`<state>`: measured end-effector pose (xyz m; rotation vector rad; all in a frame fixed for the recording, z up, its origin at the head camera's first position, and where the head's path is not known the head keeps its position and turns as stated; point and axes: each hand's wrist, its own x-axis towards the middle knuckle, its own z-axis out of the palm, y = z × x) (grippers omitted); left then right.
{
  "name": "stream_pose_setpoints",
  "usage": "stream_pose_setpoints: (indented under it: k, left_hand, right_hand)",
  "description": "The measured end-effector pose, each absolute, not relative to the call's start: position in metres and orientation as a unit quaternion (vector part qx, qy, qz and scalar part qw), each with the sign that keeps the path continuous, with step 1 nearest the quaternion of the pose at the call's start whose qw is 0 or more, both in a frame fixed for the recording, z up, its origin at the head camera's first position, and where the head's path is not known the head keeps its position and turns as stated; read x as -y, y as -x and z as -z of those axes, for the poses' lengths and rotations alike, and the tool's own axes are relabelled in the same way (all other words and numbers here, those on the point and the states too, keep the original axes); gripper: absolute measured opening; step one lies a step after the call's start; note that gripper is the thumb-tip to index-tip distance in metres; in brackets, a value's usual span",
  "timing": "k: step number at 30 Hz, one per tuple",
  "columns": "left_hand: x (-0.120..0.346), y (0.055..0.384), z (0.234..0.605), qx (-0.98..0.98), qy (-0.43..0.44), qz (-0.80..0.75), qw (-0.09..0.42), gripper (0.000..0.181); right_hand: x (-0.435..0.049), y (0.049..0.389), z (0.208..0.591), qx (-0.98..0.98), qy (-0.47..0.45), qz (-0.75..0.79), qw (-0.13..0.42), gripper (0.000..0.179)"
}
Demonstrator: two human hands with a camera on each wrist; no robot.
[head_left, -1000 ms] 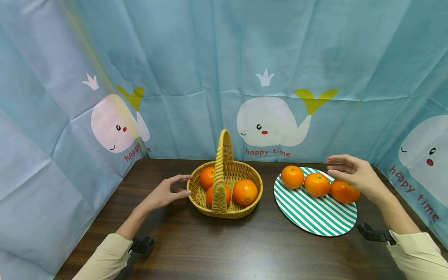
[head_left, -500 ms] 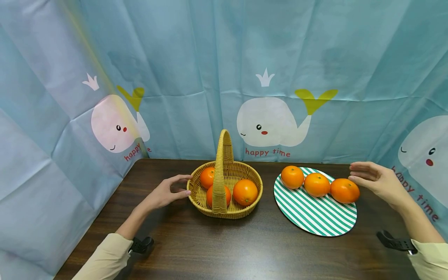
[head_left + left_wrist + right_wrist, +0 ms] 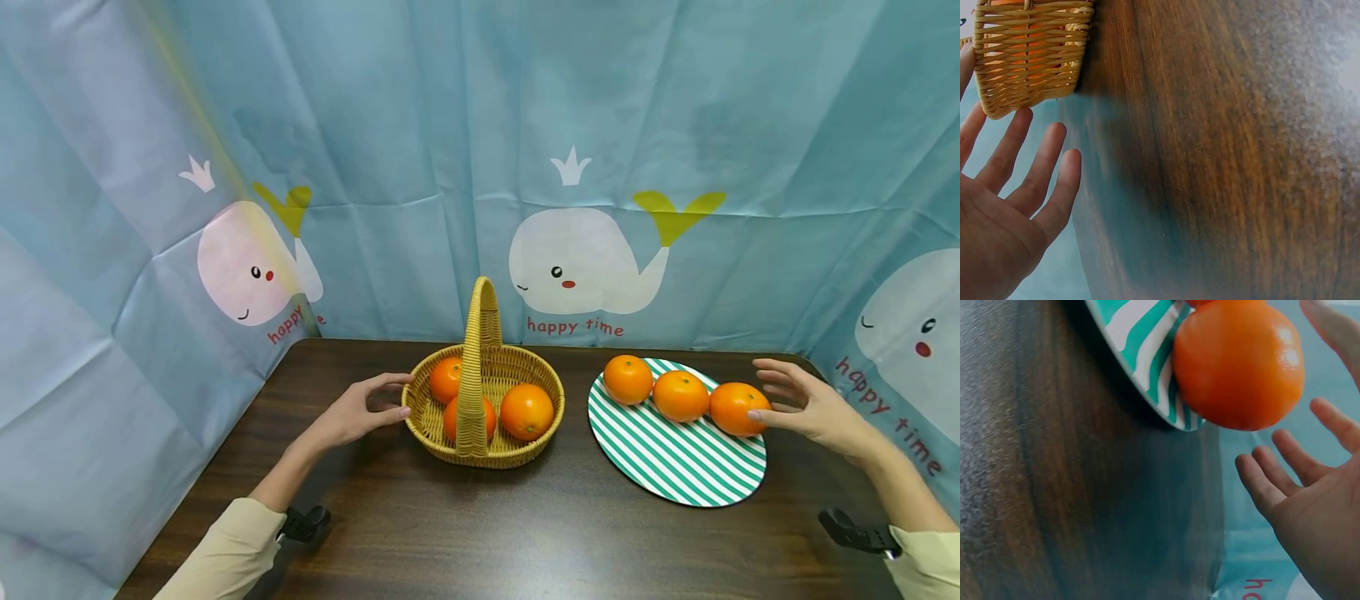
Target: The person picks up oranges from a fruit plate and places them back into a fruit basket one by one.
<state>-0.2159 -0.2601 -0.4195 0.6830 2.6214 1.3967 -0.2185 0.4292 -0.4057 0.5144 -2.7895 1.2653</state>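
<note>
A wicker basket (image 3: 446, 452) with a tall handle holds three oranges; one orange (image 3: 527, 412) lies right of the handle, and the handle partly covers the others. My left hand (image 3: 351, 417) is at the basket's left end, thumb and fingertips against or close to the rim. In the left wrist view its fingers (image 3: 1043, 165) are spread beside the basket wall (image 3: 1029, 81). Three oranges sit in a row on a green-and-white striped oval plate (image 3: 693, 475). Right of the rightmost orange (image 3: 738, 408), my right hand (image 3: 821, 417) has parted fingers, thumb near the fruit; contact is unclear.
Everything stands on a dark wooden table (image 3: 480, 533). A blue curtain (image 3: 420, 250) with whale prints hangs behind the table and along both sides. The basket handle (image 3: 480, 333) rises well above the fruit.
My right hand has moved right, from above the rightmost orange to beside it, uncovering the fruit, and its thumb has spread from the fingers. The left hand, basket and oranges have stayed put.
</note>
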Motion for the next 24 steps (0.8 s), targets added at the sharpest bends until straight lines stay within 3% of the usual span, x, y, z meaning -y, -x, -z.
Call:
stream_pose_setpoints:
  k: [7, 16, 24]
  left_hand:
    - [0.2604, 0.2158, 0.4192, -0.858, -0.222, -0.46, 0.047, 0.054]
    - [0.2603, 0.2173, 0.4199, -0.858, -0.225, -0.459, 0.048, 0.055]
    - [0.2609, 0.2178, 0.4218, -0.861, -0.221, -0.456, 0.047, 0.056]
  right_hand:
    - [-0.428, 0.22, 0.4114, 0.894, -0.18, -0.41, -0.014, 0.076]
    - [-0.4261, 0.221, 0.4145, 0.875, -0.213, -0.435, -0.015, 0.056]
    - [-0.4277, 0.2219, 0.4164, 0.88, -0.211, -0.426, -0.003, 0.054]
